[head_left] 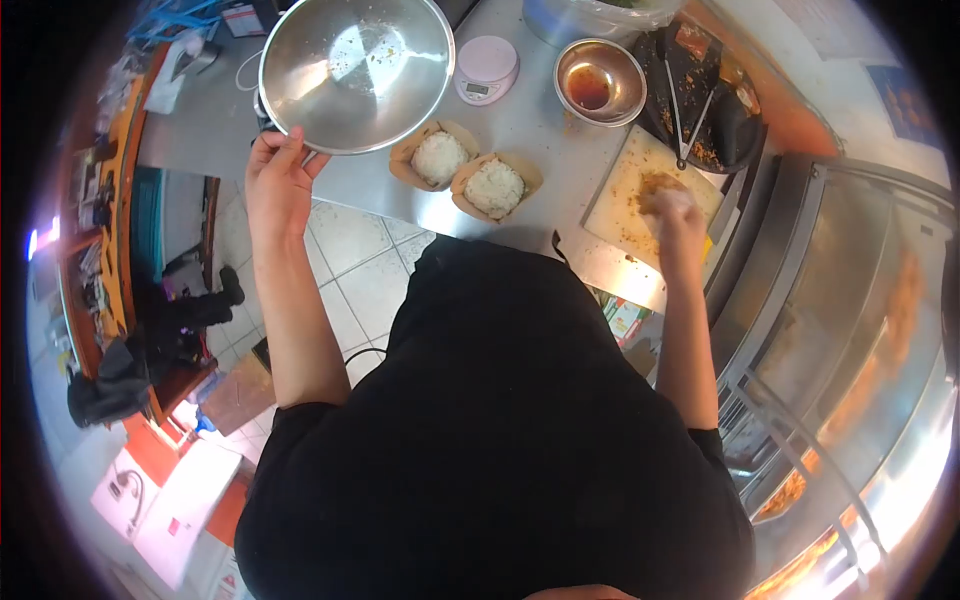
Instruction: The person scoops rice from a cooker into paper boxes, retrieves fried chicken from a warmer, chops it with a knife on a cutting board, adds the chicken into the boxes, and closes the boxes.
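My left hand [283,178] grips the near rim of a large steel bowl [357,75], whose inside shows a few crumbs. The bowl is raised and tilted at the upper left. Over a cutting board [617,205] strewn with brown crumbs, my right hand [675,215] is smeared by motion. It is beside a small heap of crumbs [655,187]; whether it holds any cannot be made out. Two open cardboard boxes with white rice, one on the left [440,158] and one on the right [494,189], stand between the hands near the counter's edge.
A pink scale [486,71] and a steel bowl with reddish liquid [600,83] stand on the counter [540,135]. Tongs [686,115] lie over a dark tray behind the board. A glass-fronted cabinet [840,290] is at the right, shelves [115,200] at the left.
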`<action>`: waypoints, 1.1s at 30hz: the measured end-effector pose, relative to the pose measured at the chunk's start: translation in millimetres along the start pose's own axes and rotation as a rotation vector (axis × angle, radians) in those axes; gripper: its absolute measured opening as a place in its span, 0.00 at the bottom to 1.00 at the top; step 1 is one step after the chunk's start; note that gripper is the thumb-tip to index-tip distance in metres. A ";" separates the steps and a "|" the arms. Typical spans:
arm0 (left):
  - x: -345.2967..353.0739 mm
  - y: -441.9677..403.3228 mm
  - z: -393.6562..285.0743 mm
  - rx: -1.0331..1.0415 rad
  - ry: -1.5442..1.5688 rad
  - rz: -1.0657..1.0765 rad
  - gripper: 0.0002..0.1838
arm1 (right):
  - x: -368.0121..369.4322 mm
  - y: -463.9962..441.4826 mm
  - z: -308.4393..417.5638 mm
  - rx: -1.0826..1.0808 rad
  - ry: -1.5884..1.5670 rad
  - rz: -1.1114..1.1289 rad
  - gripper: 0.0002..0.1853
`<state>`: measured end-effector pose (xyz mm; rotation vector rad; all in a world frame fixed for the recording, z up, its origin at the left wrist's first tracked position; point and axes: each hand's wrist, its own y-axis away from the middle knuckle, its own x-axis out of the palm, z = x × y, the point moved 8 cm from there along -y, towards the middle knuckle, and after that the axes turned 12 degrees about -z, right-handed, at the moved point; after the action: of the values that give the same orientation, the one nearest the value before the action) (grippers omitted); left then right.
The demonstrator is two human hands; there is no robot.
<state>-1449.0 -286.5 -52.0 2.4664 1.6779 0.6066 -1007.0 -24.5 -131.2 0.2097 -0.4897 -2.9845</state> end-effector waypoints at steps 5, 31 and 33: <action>-15.2 -58.2 -1.4 -0.040 -0.038 0.094 0.05 | 149.3 77.9 42.0 -0.605 0.453 0.302 0.27; -43.5 26.9 -23.9 0.078 -0.086 -0.071 0.05 | -15.9 -61.9 -49.2 -0.685 0.767 -0.262 0.19; -40.2 32.8 -19.3 0.079 -0.099 -0.074 0.05 | -8.2 -70.1 -60.0 -0.667 0.846 -0.210 0.19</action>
<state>-1440.3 -338.6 -35.4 2.4298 1.7790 0.4100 -995.7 24.0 -209.3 1.3917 0.6245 -2.6653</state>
